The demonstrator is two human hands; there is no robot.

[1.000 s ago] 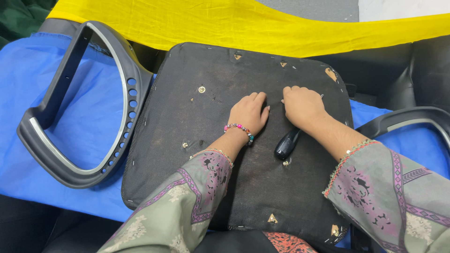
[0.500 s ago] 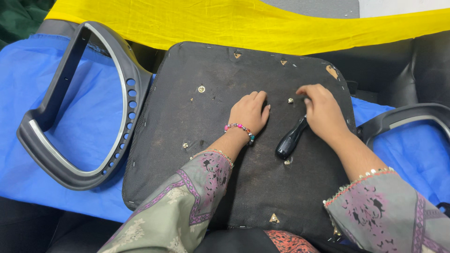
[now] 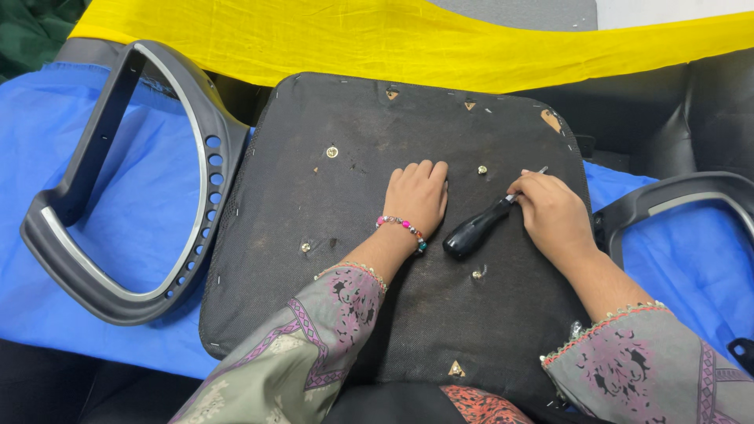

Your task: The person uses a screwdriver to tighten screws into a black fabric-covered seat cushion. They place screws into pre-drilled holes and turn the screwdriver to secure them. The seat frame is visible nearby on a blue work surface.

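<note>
From where I'm watching, my left hand (image 3: 418,196) lies open and flat, palm down on the black fabric-covered seat base (image 3: 345,259), just pinning it. My right hand (image 3: 550,208) is closed around the metal shaft end of a screwdriver (image 3: 481,226), black handle pointing back between both hands. I'd guess the tool's light, stiff and fairly grippy; that fat handle looks like the better spot to grab. Bolts (image 3: 332,151) dot the base. A grey armrest frame (image 3: 118,196) lies well left on blue cloth (image 3: 149,196).

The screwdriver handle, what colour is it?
The screwdriver handle is black, seen in the head view.
</note>
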